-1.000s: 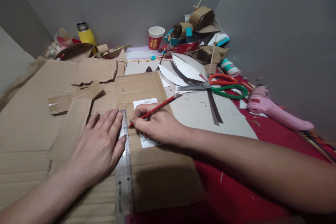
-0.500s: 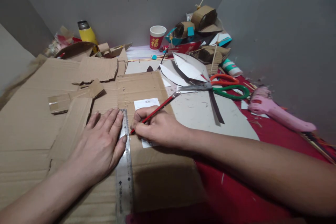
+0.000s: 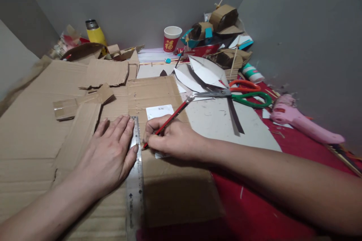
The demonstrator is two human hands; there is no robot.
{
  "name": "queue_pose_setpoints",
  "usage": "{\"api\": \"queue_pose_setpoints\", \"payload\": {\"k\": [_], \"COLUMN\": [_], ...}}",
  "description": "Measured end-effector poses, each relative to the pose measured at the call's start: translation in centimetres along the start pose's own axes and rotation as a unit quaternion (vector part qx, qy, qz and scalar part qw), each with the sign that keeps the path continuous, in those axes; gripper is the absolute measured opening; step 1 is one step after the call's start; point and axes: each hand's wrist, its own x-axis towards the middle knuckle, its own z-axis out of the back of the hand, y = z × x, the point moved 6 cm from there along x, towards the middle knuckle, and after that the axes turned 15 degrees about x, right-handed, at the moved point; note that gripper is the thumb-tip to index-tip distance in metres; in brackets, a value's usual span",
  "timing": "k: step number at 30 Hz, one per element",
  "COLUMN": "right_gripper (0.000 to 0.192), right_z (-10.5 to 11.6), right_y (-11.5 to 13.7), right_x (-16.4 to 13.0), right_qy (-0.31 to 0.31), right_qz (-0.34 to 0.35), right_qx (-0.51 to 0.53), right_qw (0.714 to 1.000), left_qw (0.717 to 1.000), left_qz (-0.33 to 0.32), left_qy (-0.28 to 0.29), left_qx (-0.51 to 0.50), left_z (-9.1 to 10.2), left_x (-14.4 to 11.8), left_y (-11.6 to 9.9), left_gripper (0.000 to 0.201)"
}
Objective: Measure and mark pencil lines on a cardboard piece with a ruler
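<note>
Left hand (image 3: pixel 109 154) flattens steel ruler (image 3: pixel 135 180) on corrugated cardboard (image 3: pixel 34 135).

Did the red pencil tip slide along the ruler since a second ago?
Yes. The pencil tip has slid down the ruler edge toward the person, nearer the left hand thumb.

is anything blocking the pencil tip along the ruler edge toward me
Nothing visible does. The pencil tip sits at the ruler edge; nearer along that edge lies only bare cardboard.
</note>
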Motion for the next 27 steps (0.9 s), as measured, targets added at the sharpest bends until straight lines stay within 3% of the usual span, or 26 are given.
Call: {"api": "queue_pose_setpoints", "payload": {"k": [5,10,18,24,27], "right_gripper": [0.013,0.011,0.014,0.010,0.011], "right_z": [0.14,0.45,0.05,0.41,0.00], "right_y": [-0.25,-0.11,-0.19,-0.12,-0.15], "right_x": [0.12,-0.06,-0.04,-0.18,-0.31], "right_qy": [-0.042,-0.099,-0.046,-0.076,-0.029], "right_qz": [-0.012,0.015,-0.018,-0.003,-0.008], "right_qx": [0.038,-0.009,0.018,0.004,0.013], "right_qw": [0.998,0.995,0.999,0.997,0.999], "left_qw": [1.000,1.000,1.000,1.000,1.000], "left_qz": [0.000,0.001,0.002,0.000,0.001], "left_qy": [0.003,0.000,0.002,0.002,0.002], "left_qx": [-0.004,-0.005,-0.004,-0.002,-0.007], "left_z": [-0.05,0.01,0.01,0.02,0.00], "left_x": [0.02,-0.06,0.07,0.01,-0.02], "left_y": [-0.06,-0.08,-0.11,-0.10,-0.08], "left_gripper": [0.056,0.056,0.056,0.056,0.057]}}
